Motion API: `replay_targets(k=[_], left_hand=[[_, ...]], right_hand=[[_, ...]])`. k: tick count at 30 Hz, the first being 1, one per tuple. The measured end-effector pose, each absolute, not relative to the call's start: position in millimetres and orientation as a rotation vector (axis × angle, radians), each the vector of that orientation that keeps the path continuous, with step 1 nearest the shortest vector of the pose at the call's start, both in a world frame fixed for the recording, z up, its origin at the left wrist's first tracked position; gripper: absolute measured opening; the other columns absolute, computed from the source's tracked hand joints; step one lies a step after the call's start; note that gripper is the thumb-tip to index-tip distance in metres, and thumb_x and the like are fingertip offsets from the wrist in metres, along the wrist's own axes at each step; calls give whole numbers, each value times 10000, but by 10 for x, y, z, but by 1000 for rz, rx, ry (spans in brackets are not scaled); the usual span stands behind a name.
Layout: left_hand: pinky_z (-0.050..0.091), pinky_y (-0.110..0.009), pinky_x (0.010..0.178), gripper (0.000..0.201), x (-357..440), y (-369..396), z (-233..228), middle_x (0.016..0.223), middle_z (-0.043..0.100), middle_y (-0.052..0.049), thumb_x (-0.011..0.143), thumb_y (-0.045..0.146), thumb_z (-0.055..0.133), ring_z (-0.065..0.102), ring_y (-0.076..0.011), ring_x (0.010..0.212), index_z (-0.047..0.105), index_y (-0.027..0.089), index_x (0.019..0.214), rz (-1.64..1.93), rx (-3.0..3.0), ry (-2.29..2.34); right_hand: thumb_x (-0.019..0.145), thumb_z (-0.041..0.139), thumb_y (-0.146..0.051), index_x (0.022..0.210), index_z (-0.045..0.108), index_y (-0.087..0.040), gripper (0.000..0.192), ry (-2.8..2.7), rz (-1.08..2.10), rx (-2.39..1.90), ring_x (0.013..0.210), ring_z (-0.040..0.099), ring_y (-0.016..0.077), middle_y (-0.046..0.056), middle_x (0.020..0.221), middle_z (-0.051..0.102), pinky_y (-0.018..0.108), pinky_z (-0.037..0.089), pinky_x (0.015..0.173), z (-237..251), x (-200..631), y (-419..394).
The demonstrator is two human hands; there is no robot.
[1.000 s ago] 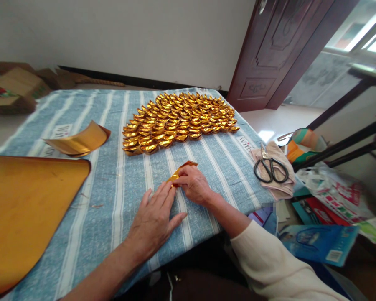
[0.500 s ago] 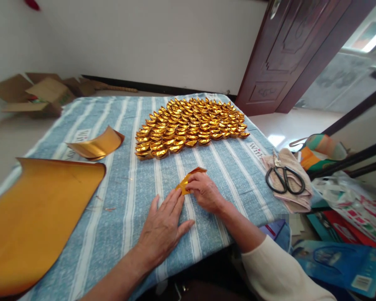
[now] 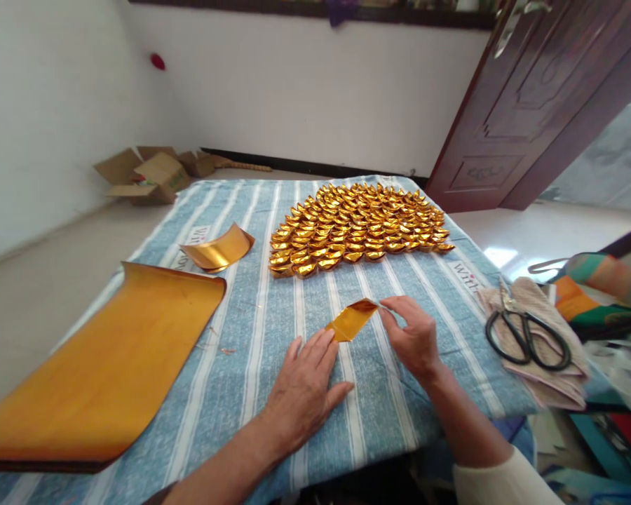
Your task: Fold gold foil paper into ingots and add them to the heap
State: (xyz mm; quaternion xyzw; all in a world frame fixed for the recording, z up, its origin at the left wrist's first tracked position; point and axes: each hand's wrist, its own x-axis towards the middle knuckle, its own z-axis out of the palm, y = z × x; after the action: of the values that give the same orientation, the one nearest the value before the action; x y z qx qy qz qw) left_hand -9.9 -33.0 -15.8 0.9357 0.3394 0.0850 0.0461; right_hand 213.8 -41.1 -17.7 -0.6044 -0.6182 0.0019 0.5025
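Observation:
A small folded piece of gold foil paper lies on the striped cloth near the table's front. Its shape is a slanted diamond with a raised far right end. My left hand rests flat, fingers stretched out, fingertips pressing the paper's near left end. At the opposite corner, thumb and forefinger of my right hand come together on the tip; the other fingers are curled. Beyond both hands sits a cluster of folded gold paper ingots, packed in rows.
Left on the cloth lie a stack of large gold sheets and a smaller curled stack. Black-handled scissors rest on a folded pinkish cloth at the right edge. A cardboard box stands on the floor behind.
My right hand has moved right, from the middle of the folded paper to its tip, so more of the paper shows. My left hand still presses it. The camera has turned somewhat left.

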Motion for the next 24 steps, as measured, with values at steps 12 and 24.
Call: replay_targets(k=[12, 24], left_hand=[[450, -470, 927, 295, -66, -200, 18, 1197, 619, -123, 860, 193, 576, 567, -277, 1094, 559, 148, 1151, 368, 2795, 947], [465, -340, 704, 156, 69, 114, 44, 799, 630, -44, 907, 146, 489, 574, -201, 771, 615, 172, 818, 215, 2855, 1000]], right_hand=[[888, 537, -231, 912, 704, -223, 169, -1827, 276, -1423, 903, 621, 196, 59, 925, 695, 353, 485, 827, -216, 2196, -203], [837, 593, -180, 701, 645, -208, 148, -1952, 224, -1723, 718, 552, 154, 12, 725, 615, 263, 398, 656, -218, 2136, 2]])
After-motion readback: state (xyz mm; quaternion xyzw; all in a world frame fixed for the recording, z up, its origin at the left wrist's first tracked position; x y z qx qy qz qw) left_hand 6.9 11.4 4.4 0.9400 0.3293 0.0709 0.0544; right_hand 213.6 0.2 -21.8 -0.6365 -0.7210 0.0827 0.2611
